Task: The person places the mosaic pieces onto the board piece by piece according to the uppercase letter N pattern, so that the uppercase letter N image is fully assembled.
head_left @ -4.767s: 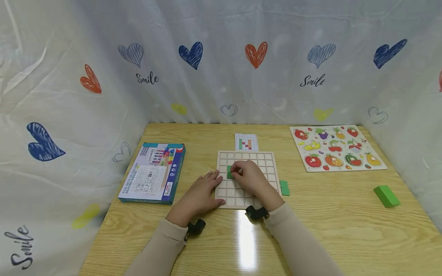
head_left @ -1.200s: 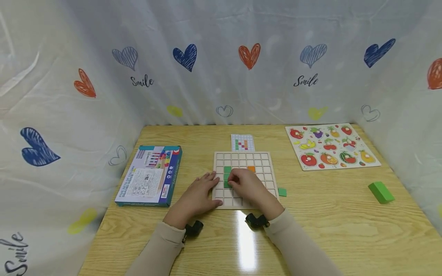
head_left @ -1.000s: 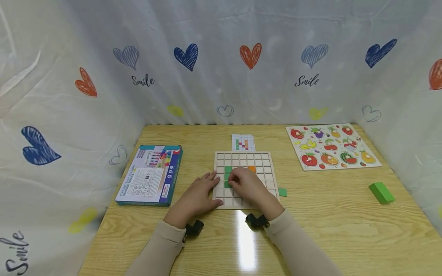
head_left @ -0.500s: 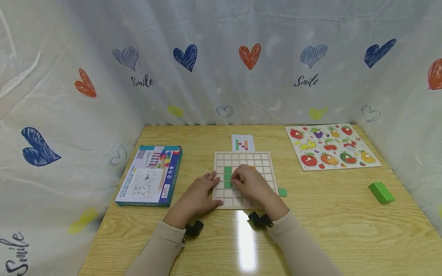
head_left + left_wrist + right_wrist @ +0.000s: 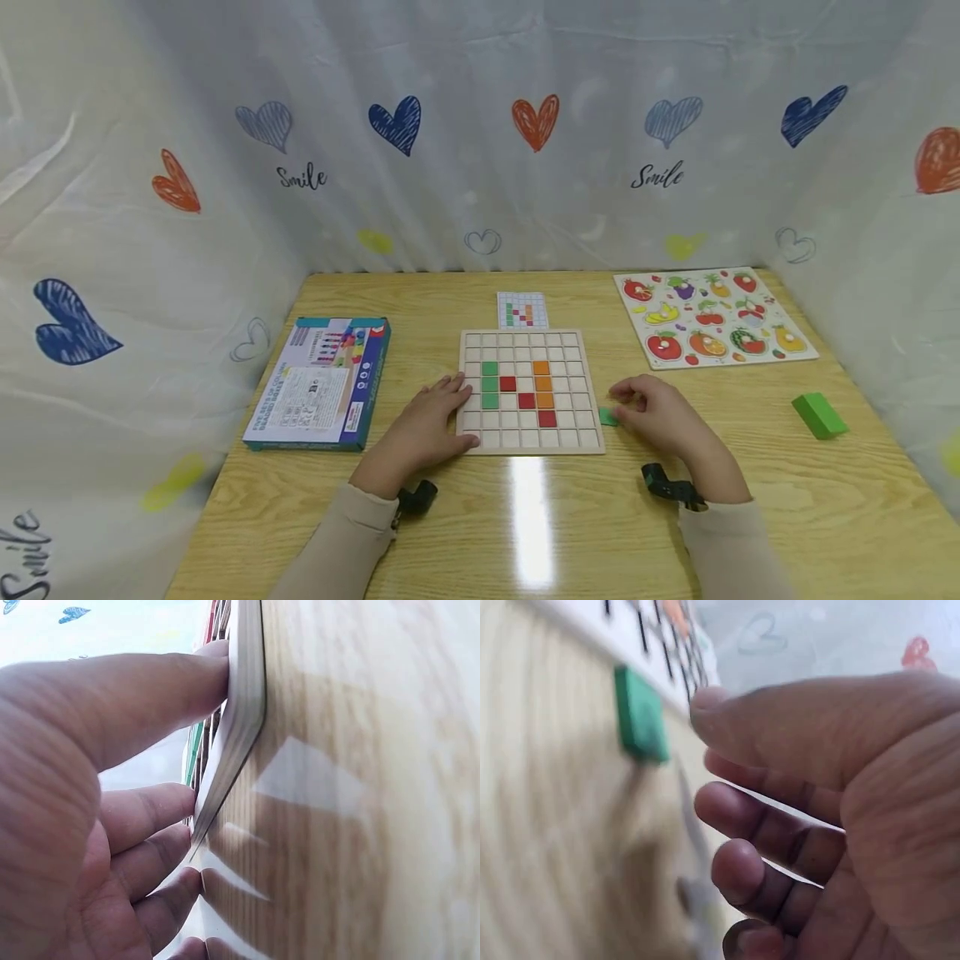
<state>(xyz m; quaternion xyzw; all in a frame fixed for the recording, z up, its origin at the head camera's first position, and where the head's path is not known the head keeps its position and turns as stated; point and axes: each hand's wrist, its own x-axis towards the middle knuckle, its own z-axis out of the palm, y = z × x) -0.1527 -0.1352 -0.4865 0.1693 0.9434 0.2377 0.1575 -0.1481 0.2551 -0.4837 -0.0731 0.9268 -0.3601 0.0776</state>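
Note:
A wooden grid board (image 5: 562, 343) lies mid-table. On it are a column of green tiles (image 5: 490, 384), a column of orange tiles (image 5: 543, 384) and a diagonal of red tiles (image 5: 527, 402). My left hand (image 5: 420, 429) rests at the board's left edge, thumb and fingertips touching the frame, fingers spread. To the right of the board, my right hand (image 5: 667, 421) hovers beside a loose green tile (image 5: 607, 417). In the right wrist view, a gap separates the loosely bent fingers from that green tile (image 5: 640, 716), and they hold nothing.
A small printed pattern card (image 5: 522, 310) sits just behind the board. At the left lies a flat toy box (image 5: 318, 383). A fruit puzzle board (image 5: 712, 321) is at the back right, with a green block (image 5: 821, 415) in front of it.
One of two loose green tiles has gone from beside the board, and the green column has grown downward. My right hand has left the board, moving right; the left has stayed.

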